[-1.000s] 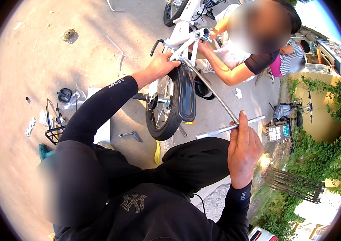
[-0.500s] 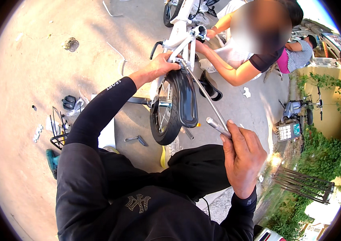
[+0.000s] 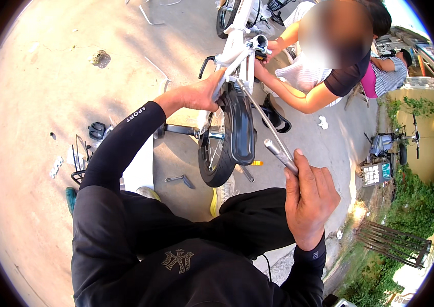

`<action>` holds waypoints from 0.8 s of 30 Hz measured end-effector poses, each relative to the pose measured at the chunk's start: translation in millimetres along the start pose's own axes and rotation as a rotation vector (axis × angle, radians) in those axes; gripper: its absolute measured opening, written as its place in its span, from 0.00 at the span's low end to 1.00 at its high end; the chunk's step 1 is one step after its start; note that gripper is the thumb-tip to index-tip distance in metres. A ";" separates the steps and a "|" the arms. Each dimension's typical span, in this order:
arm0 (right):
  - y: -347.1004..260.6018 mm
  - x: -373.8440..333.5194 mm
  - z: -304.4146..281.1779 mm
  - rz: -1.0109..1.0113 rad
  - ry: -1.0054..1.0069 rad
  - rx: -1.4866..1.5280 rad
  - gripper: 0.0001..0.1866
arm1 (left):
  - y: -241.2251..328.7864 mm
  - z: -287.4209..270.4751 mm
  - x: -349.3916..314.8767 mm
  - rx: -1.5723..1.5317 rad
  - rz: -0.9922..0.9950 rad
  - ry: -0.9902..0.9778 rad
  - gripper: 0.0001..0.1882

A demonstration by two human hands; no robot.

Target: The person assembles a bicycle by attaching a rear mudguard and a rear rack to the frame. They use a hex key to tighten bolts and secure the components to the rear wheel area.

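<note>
A white bicycle frame (image 3: 235,43) stands before me, its small wheel (image 3: 216,148) toward me under a glossy black mudguard (image 3: 243,148). My left hand (image 3: 199,96) is closed round the white frame just above the wheel; its fingertips are partly hidden. My right hand (image 3: 313,202) grips a long metal wrench (image 3: 269,123) with a knurled handle piece. The wrench's shaft slants up to the frame above the mudguard, where its tip meets a fastener too small to make out. Across the bicycle, a co-worker's hands (image 3: 267,53) are at the frame tube.
A folding tool (image 3: 180,180) and a metal tube (image 3: 247,174) lie on the ground near my feet. To the left are black pedals (image 3: 96,131), a black rack (image 3: 79,158) and a round metal part (image 3: 100,59). A parked scooter (image 3: 381,153) stands at right.
My left hand has turned and slid slightly down on the frame, its thumb no longer lying over the mudguard. The right hand keeps its hold on the wrench. The view has shifted a little.
</note>
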State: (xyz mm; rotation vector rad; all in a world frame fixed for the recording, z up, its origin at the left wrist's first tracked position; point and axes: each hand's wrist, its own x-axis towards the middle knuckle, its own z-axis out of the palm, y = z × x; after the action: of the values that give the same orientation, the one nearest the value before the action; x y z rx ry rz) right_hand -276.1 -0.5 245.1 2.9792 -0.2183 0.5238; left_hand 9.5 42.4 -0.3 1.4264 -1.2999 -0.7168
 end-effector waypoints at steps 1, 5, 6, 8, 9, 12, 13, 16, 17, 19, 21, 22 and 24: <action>0.1 -0.5 1.5 -0.007 0.002 -0.001 0.25 | -2.7 1.3 -2.4 0.041 -0.059 -0.003 0.61; -0.9 -1.1 4.1 -0.020 0.020 -0.057 0.26 | 6.4 14.7 -11.5 0.300 0.065 0.239 0.60; 0.7 -2.9 4.3 -0.022 0.021 -0.061 0.27 | 12.5 16.3 -12.0 0.325 0.028 0.218 0.58; 2.2 -4.4 4.4 -0.022 0.025 -0.059 0.27 | 24.7 17.1 -13.6 0.386 -0.048 0.181 0.54; 1.9 -4.7 4.0 -0.021 0.028 -0.054 0.27 | 22.3 18.9 -12.8 0.423 -0.031 0.230 0.52; -0.8 -4.8 1.3 -0.023 0.025 -0.051 0.26 | 11.1 30.0 -7.6 0.495 0.009 0.346 0.46; -1.9 -4.2 0.6 -0.025 0.022 -0.053 0.26 | 9.0 33.0 -7.0 0.498 0.012 0.368 0.45; -1.3 -5.4 1.4 -0.030 0.053 -0.044 0.25 | 20.1 39.3 -4.2 0.485 -0.002 0.392 0.41; -0.5 -6.5 1.4 -0.026 0.056 -0.041 0.25 | 23.9 39.8 -3.5 0.486 -0.016 0.386 0.40; 1.5 -8.6 1.2 -0.020 0.061 -0.037 0.25 | 25.9 40.8 -0.9 0.494 -0.034 0.373 0.38; 2.7 -7.5 1.3 -0.027 0.054 -0.021 0.25 | 24.9 39.3 0.9 0.514 -0.047 0.364 0.36; 3.0 -6.7 1.1 -0.031 0.051 -0.013 0.25 | 22.6 39.8 1.6 0.507 -0.054 0.378 0.35; 2.6 -3.2 1.5 0.001 0.043 0.068 0.26 | 19.6 38.2 2.0 0.497 -0.074 0.410 0.32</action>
State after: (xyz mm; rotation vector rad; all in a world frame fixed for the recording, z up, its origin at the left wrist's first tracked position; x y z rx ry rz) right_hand -279.0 -2.9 242.8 3.0300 -0.2025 0.6064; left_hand -31.4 31.8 7.3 1.9066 -1.1424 -0.1232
